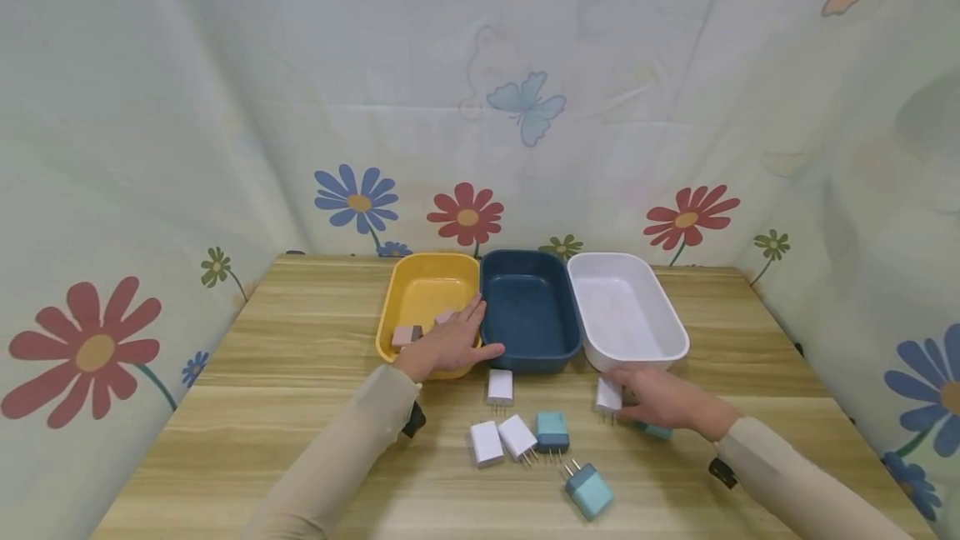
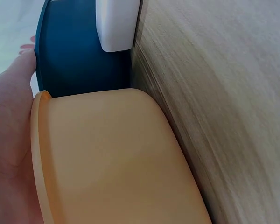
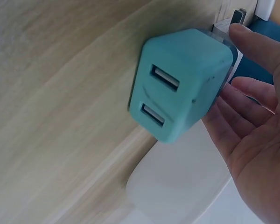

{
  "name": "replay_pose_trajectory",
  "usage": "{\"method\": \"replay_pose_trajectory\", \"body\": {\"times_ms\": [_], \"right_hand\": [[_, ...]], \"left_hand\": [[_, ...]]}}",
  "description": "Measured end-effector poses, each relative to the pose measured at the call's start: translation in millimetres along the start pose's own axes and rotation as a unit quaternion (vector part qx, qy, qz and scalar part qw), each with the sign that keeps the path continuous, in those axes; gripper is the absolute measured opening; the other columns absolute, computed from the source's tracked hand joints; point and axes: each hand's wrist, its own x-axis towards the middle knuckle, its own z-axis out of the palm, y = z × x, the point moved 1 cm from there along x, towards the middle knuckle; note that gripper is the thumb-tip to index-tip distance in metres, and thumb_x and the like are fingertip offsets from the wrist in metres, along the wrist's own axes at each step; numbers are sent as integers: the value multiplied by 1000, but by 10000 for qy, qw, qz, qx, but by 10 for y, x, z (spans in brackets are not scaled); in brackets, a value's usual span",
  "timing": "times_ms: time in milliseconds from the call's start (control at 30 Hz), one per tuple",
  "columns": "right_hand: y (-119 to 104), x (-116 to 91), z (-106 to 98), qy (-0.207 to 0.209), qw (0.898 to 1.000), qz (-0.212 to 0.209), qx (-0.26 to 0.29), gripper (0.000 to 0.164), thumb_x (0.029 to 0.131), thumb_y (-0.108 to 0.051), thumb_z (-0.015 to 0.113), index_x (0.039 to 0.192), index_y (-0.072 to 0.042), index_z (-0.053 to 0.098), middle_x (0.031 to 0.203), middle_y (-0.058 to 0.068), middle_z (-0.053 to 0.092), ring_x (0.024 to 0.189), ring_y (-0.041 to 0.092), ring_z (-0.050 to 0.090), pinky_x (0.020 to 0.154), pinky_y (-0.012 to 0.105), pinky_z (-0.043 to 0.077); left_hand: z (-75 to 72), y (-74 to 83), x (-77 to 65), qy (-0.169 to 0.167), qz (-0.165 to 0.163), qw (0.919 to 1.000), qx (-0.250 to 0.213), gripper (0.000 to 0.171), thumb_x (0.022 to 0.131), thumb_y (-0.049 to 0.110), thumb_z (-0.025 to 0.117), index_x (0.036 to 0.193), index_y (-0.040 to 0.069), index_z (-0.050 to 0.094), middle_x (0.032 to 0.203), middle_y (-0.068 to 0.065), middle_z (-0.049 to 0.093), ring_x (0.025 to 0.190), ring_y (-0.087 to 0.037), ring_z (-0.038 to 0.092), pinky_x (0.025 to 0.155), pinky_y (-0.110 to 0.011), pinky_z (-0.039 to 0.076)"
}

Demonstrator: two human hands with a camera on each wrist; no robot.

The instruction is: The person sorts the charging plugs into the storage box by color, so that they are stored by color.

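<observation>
Pale fabric backdrop [image 1: 420, 48] printed with flowers and butterflies, hung behind a light wood-grain table [image 1: 315, 357]. Landmark is the rounded rectangular dark blue tray [image 1: 528, 315]; sides as in the head view. Rounded yellow tray [image 1: 431, 294] right beside it on the left, rounded white tray [image 1: 622, 307] right beside it on the right. Two blocky pink-and-dark chargers [image 1: 405, 336] in the yellow tray, left of the blue one, one partly hidden by the hand. Left hand [image 1: 450, 342] lies over the yellow tray's near rim, fingers straight, fingertips at the blue tray's left edge, nothing held. Right hand [image 1: 663, 397] is low at the front of the white tray, right and forward of the blue tray, fingers bent beside a blocky white charger [image 1: 609, 395] and a blocky teal-and-dark charger [image 3: 170, 100] with two USB ports; can't tell if it grips either. On the table just in front of the blue tray: another white charger [image 1: 500, 387]. Further forward of it: two white chargers [image 1: 487, 443] near each other, a teal-and-navy charger [image 1: 552, 432], prongs toward the wearer, then another teal-and-navy charger [image 1: 588, 490], tilted, prongs toward the blue tray. Both sleeves [image 1: 345, 440] beige.
</observation>
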Motion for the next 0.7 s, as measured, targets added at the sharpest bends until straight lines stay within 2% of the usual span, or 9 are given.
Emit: {"method": "replay_pose_trajectory", "body": {"times_ms": [200,500,700], "right_hand": [[-32,-12,-14,58,10000,11,17,40,78,-19,78,111,-3,62,104,2,63,88,7,57,73,29,52],[-171,-17,-78,-4,9998,-45,216,44,80,-23,75,118,-5,61,101,-5,60,81,8,54,68,25,49],[-279,6,-158,76,9994,-191,264,43,84,-23,73,121,-6,60,108,-2,61,89,9,56,74,29,50]], "left_hand": [[3,14,-16,-33,-7,10000,-74,95,87,67,46,153,9,10,159,-4,0,143,-24,13,111,-52,18],[2,26,-39,-94,28,9999,-30,96,87,67,45,153,8,8,159,-5,-1,143,-23,13,111,-50,19],[16,10,-39,-170,53,9998,46,96,87,70,41,153,10,5,159,-3,-5,143,-22,10,111,-50,19]]}}
